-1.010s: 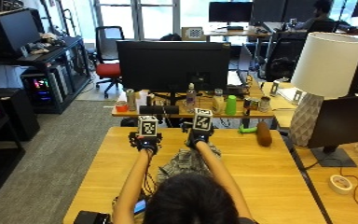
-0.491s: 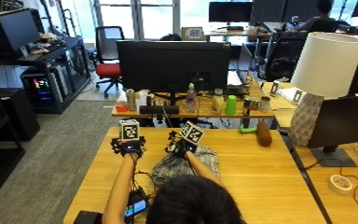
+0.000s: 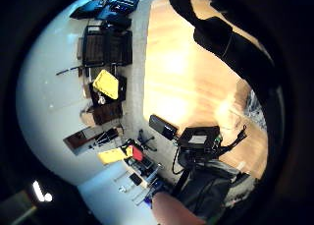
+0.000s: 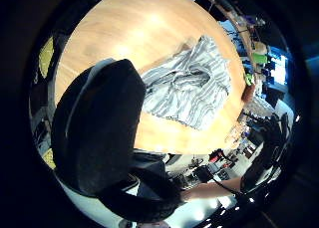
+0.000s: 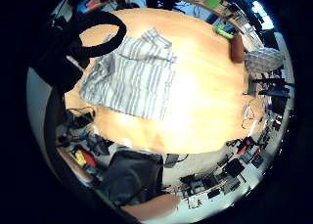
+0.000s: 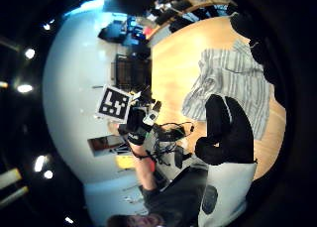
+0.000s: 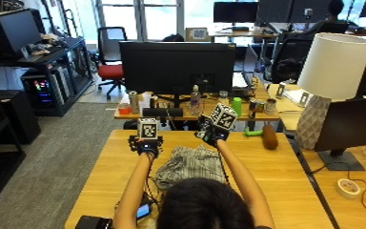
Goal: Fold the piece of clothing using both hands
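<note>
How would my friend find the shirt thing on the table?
Look at the wooden table in front of the big black monitor. Between the person's raised forearms lies a crumpled grey-and-white striped garment, the only cloth there.

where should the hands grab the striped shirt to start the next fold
The striped shirt lies rumpled and partly bunched on the wooden table, and neither the left hand nor the right hand appears to touch it. Probably best: come down from above and pinch its two far corners, one per hand. The edge toward the monitor is free and its thin layers can be pinched.
</note>
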Action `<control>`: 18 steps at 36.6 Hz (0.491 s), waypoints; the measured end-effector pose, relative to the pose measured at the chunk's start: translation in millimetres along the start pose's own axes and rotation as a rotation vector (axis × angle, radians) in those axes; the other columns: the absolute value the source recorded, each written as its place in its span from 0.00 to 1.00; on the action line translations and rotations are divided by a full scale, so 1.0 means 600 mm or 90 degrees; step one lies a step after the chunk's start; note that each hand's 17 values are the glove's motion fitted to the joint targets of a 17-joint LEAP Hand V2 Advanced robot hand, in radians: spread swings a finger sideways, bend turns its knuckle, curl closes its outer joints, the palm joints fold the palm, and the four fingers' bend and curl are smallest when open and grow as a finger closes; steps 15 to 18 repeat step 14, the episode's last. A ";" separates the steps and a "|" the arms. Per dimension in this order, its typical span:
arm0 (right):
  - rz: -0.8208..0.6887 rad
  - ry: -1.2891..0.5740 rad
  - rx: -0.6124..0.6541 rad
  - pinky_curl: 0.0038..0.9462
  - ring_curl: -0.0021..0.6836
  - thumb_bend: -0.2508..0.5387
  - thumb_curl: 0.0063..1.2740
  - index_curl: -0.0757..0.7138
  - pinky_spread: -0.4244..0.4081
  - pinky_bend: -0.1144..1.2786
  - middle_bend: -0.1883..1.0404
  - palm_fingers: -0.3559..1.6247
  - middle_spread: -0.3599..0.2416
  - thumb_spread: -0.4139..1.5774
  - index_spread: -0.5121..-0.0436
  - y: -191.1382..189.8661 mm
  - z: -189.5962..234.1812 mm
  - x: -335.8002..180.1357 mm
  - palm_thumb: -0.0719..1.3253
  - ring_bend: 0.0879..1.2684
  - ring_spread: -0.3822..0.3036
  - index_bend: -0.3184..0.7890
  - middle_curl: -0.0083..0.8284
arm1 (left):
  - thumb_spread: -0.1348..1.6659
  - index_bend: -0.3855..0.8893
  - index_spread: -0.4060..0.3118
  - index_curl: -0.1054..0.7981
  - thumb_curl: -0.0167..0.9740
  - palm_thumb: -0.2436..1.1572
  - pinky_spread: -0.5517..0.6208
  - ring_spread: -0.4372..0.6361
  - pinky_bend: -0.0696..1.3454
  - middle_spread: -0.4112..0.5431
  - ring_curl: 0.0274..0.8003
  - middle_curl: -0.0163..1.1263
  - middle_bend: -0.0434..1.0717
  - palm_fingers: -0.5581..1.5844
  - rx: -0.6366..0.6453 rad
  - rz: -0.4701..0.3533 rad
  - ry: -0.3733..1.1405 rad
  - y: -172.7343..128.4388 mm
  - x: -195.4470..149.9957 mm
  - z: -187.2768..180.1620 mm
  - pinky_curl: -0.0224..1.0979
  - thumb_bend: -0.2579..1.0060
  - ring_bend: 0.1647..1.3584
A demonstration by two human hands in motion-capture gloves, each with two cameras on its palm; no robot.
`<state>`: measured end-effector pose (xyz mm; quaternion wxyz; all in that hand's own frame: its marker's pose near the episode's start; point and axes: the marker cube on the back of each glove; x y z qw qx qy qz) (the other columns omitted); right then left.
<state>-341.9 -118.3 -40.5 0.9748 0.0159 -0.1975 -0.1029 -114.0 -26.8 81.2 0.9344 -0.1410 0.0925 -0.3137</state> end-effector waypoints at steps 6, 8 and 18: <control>0.036 0.033 0.042 0.38 0.58 0.30 0.36 0.20 0.44 0.58 0.41 0.56 0.52 0.80 0.50 -0.013 -0.007 0.045 0.72 0.48 0.43 0.35 0.54 | 0.80 0.39 0.47 0.36 0.21 0.26 0.73 0.65 0.61 0.64 0.37 0.27 0.19 0.31 -0.009 -0.003 -0.010 0.004 0.030 -0.013 0.33 0.20 0.49; 0.050 0.021 0.016 0.38 0.58 0.30 0.36 0.21 0.45 0.57 0.41 0.56 0.53 0.80 0.50 -0.013 0.000 0.054 0.72 0.47 0.43 0.35 0.54 | 0.80 0.39 0.47 0.36 0.21 0.26 0.73 0.65 0.61 0.64 0.37 0.27 0.19 0.31 -0.005 0.003 -0.011 0.003 0.042 -0.016 0.33 0.20 0.49; 0.048 -0.016 -0.064 0.36 0.58 0.30 0.35 0.24 0.50 0.51 0.42 0.54 0.53 0.81 0.50 0.000 0.028 0.071 0.71 0.45 0.45 0.37 0.54 | 0.81 0.40 0.47 0.36 0.21 0.26 0.72 0.64 0.60 0.63 0.37 0.27 0.19 0.32 -0.017 0.026 -0.020 0.092 0.053 -0.034 0.33 0.20 0.49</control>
